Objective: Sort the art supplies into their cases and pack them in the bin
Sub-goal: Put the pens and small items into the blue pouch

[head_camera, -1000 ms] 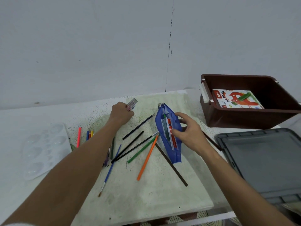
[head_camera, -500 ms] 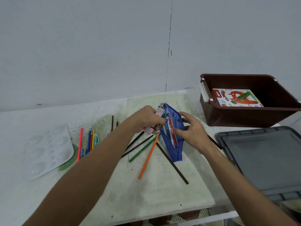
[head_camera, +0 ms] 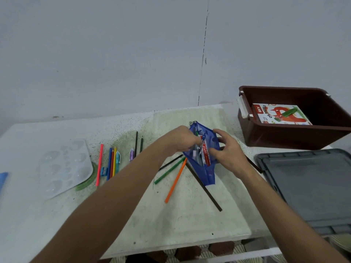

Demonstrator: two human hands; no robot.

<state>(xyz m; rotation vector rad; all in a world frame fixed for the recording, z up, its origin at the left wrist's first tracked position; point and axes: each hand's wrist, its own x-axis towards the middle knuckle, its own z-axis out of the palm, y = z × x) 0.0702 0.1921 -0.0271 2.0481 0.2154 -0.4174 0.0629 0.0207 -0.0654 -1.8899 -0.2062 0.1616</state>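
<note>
A blue zip pouch (head_camera: 209,173) lies open on the pale mat in the middle of the table, with pens and a red-labelled item inside. My right hand (head_camera: 226,150) grips its right edge and holds the mouth apart. My left hand (head_camera: 178,141) has its curled fingers at the mouth, pushing a pale eraser (head_camera: 194,154) in. Beside the pouch lie loose green (head_camera: 169,171), orange (head_camera: 175,184) and dark brown (head_camera: 205,188) pencils. The brown bin (head_camera: 284,141) at the right holds an oil pastels box (head_camera: 279,114).
A grey lid (head_camera: 311,186) lies flat in front of the bin. At the left sit a clear paint palette (head_camera: 64,166), a row of coloured pencils (head_camera: 110,162), two small cutters or correction pens (head_camera: 131,154) and two dark pencils (head_camera: 136,143). A wall stands close behind the table.
My left hand picked the eraser up at the back of the mat, carried it right and pushed it into the pouch mouth. My right hand kept holding the pouch.
</note>
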